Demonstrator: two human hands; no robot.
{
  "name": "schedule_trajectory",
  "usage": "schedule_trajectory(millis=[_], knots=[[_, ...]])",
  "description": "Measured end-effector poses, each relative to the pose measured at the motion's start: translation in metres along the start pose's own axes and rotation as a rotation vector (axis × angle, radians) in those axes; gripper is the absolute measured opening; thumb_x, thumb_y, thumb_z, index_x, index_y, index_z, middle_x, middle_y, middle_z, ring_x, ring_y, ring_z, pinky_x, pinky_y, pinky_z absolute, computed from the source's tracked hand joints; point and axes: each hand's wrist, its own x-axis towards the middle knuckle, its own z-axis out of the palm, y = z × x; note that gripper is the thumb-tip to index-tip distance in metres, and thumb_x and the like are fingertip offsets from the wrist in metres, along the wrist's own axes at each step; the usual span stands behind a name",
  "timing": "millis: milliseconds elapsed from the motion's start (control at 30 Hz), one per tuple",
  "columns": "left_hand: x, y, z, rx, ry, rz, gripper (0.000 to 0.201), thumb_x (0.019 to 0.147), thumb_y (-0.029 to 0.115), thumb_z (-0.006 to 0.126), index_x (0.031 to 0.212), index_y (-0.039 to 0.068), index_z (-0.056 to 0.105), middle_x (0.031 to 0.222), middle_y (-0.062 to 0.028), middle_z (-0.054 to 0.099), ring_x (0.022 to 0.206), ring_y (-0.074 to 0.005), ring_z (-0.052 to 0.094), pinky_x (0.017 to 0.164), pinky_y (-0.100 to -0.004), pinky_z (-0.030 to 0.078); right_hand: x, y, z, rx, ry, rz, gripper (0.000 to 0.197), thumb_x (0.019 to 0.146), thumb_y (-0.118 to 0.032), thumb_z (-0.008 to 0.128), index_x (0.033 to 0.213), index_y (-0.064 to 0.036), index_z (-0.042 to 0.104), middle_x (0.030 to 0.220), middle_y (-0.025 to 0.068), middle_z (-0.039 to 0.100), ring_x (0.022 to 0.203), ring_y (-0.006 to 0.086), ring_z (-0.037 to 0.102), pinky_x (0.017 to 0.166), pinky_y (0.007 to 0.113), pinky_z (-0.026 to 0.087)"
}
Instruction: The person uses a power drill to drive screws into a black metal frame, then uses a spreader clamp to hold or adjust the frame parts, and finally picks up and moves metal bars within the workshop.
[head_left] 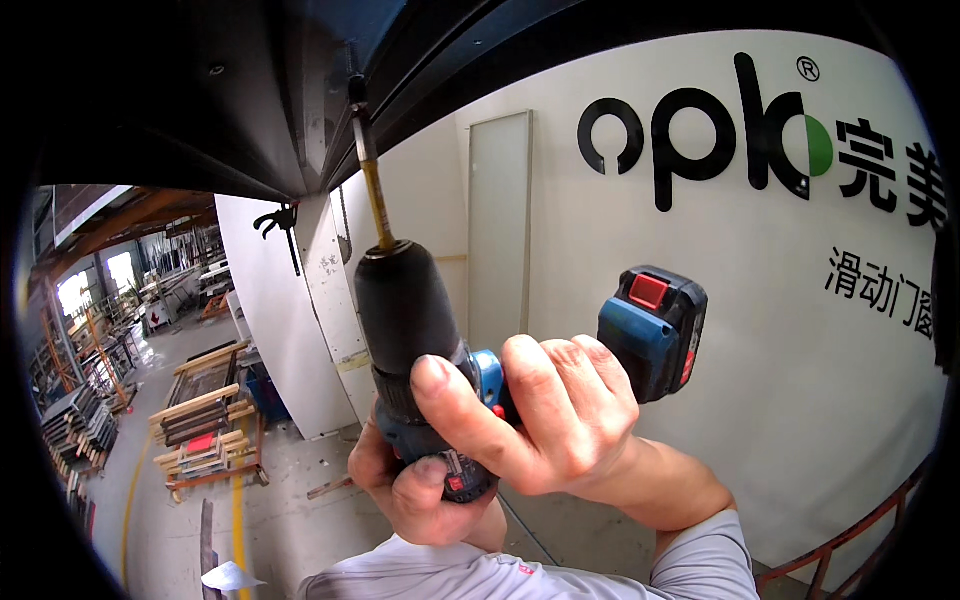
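Note:
A black and blue cordless drill (405, 310) points upward in front of me, its long driver bit (375, 195) reaching a dark overhead frame (420, 85). Whether the tip sits in a screw is too dark to make out. My right hand (565, 415) is wrapped round the grip, its index finger stretched along the body. To the right of those knuckles juts the battery pack (652, 335), blue and black with a red catch. Closed round the rear of the drill body is my left hand (425, 505), its thumb beside the back end.
A white wall (720, 260) with large dark lettering stands ahead and right. A black clamp (285, 235) hangs by a white post under the frame. Stacked wooden and dark bars (205, 420) lie on the workshop floor at left. A reddish rail (830, 550) crosses the lower right.

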Motion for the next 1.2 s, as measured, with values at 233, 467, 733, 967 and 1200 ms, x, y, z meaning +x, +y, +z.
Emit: schedule_trajectory(millis=[233, 467, 733, 967, 1200], knots=[[0.004, 0.013, -0.008, 0.11, -0.01, 0.02, 0.023, 0.101, 0.018, 0.057, 0.125, 0.019, 0.059, 0.118, -0.0262, 0.055, 0.097, -0.043, 0.069, 0.079, -0.0487, 0.063, -0.001, 0.0, -0.003, -0.015, -0.047, -0.003, 0.049, 0.075, -0.013, 0.068, 0.121, -0.0273, 0.071, 0.074, 0.0058, 0.054, 0.053, 0.014, 0.054, 0.051, 0.028, 0.047], [-0.004, 0.004, -0.014, 0.052, 0.006, -0.027, 0.029, 0.098, 0.018, 0.064, 0.126, 0.022, 0.059, 0.119, -0.0246, 0.055, 0.097, -0.0418, 0.069, 0.078, -0.0464, 0.063, 0.003, -0.004, -0.004, -0.029, -0.068, 0.027, 0.047, 0.077, -0.013, 0.067, 0.122, -0.028, 0.07, 0.074, 0.0058, 0.054, 0.053, 0.0143, 0.053, 0.052, 0.028, 0.046], [-0.011, 0.011, -0.021, 0.098, -0.064, -0.086, 0.023, 0.099, 0.026, 0.06, 0.122, 0.023, 0.059, 0.123, -0.0231, 0.056, 0.101, -0.0393, 0.067, 0.08, -0.045, 0.06, 0.003, -0.001, -0.001, -0.107, -0.025, -0.026, 0.043, 0.077, -0.02, 0.065, 0.118, -0.0319, 0.071, 0.073, 0.0043, 0.051, 0.052, 0.0128, 0.051, 0.052, 0.026, 0.043], [-0.013, 0.01, -0.012, 0.109, -0.021, -0.036, 0.021, 0.101, 0.024, 0.053, 0.12, 0.018, 0.056, 0.119, -0.0225, 0.058, 0.095, -0.0346, 0.066, 0.077, -0.0399, 0.057, 0.004, -0.001, -0.005, -0.095, -0.034, 0.017, 0.038, 0.077, -0.028, 0.063, 0.113, -0.0348, 0.072, 0.071, 0.0035, 0.048, 0.051, 0.0121, 0.048, 0.051, 0.025, 0.042], [-0.013, 0.009, -0.002, 0.152, 0.074, 0.02, 0.02, 0.102, 0.023, 0.047, 0.118, 0.013, 0.053, 0.116, -0.0218, 0.06, 0.088, -0.03, 0.064, 0.074, -0.0347, 0.053, 0.006, -0.003, -0.009, -0.063, -0.052, 0.063, 0.041, 0.078, -0.038, 0.061, 0.118, -0.036, 0.072, 0.07, 0.0043, 0.048, 0.05, 0.0132, 0.047, 0.05, 0.026, 0.041]])
